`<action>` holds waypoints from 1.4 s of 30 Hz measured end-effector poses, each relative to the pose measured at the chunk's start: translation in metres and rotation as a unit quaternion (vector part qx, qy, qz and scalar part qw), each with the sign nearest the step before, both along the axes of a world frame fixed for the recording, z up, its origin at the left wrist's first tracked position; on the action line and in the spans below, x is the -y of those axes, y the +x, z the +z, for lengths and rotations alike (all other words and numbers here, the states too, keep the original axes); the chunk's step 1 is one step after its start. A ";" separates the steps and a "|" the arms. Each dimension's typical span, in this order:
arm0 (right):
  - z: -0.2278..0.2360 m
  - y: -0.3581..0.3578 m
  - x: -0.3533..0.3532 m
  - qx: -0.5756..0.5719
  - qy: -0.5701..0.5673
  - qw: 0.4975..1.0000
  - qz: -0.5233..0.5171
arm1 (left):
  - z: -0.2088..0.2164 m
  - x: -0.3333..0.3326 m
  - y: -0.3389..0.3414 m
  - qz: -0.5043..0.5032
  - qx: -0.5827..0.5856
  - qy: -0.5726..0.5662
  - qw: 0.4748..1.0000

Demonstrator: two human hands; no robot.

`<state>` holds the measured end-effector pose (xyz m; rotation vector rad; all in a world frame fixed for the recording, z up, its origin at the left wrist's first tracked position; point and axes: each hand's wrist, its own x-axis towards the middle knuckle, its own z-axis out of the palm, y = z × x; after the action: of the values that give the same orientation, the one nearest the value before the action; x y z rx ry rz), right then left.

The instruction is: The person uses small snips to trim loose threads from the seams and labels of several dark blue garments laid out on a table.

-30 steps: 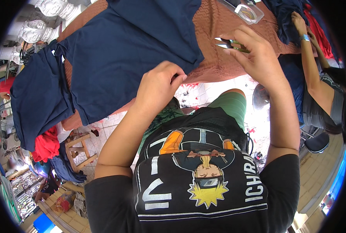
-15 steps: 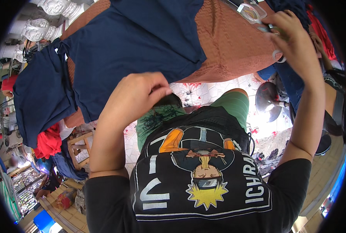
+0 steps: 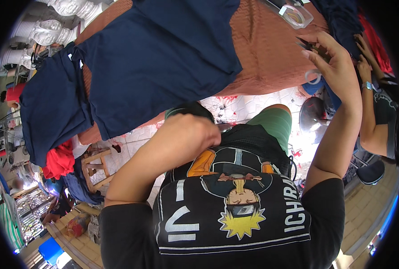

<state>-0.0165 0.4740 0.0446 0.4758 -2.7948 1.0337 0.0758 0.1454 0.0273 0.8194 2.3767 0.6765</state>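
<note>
My right hand (image 3: 338,62) is closed around a small pair of thread snips (image 3: 314,48), blades pointing left over the brown cloth (image 3: 271,54) on the table. Over my lap, just short of the table edge, my left hand (image 3: 199,130) is curled and smeared by motion; its fingers are hidden. A navy fabric piece (image 3: 163,58), apparently a garment, lies spread across the table in front of me. Another navy piece (image 3: 54,105) hangs over the left end. Beyond the snips sits a clear plastic case (image 3: 296,17) with something round inside.
A white loop (image 3: 314,76) hangs at the table's right edge. A co-worker's hands (image 3: 364,62) are on dark cloth at the far right. Red fabric (image 3: 59,160) and a wooden stool (image 3: 96,168) are at the left. A dark round stand base (image 3: 311,119) is on the floor.
My left hand has come back from the table edge toward my lap, moving right. My right hand has drawn slightly nearer with the snips, away from the plastic case.
</note>
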 end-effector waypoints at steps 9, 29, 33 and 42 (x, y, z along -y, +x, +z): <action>-0.014 -0.001 0.031 -0.036 0.019 0.994 0.102 | -0.022 -0.003 -0.017 0.095 -0.245 0.007 0.965; -0.070 -0.011 0.087 0.160 0.008 0.986 0.047 | -0.060 0.010 -0.077 0.368 0.094 0.278 0.882; -0.086 -0.014 0.086 0.146 -0.053 0.981 0.117 | -0.064 -0.001 -0.104 0.122 -0.250 0.186 0.942; -0.099 -0.014 0.093 0.143 -0.164 0.970 0.111 | -0.075 -0.026 -0.127 0.036 -0.327 0.087 0.940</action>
<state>-0.0301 0.3808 -0.0544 0.6500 -2.7634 1.7034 -0.0510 0.1718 -0.0475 1.1832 2.9786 0.7327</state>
